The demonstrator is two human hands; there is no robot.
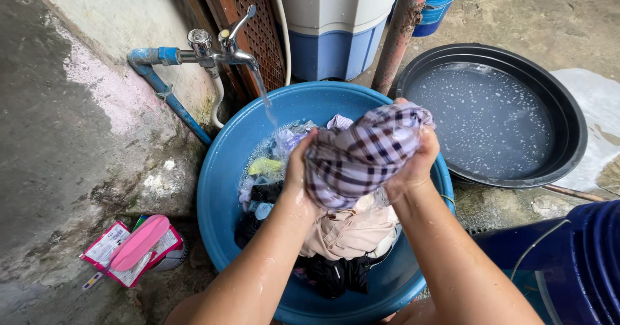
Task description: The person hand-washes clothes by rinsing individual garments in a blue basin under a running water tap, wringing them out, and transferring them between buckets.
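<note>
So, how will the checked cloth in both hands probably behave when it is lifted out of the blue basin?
The checked cloth is bunched between the left hand and right hand, so it is probably floppy. It looks wet, and the tap runs into the blue basin, so it likely feels heavy for its size and drips. It may be slippery if soapy.

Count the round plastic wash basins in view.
2. The blue plastic basin full of clothes sits under the hands; the black plastic basin of soapy water lies at upper right. More may lie outside the picture.
</note>
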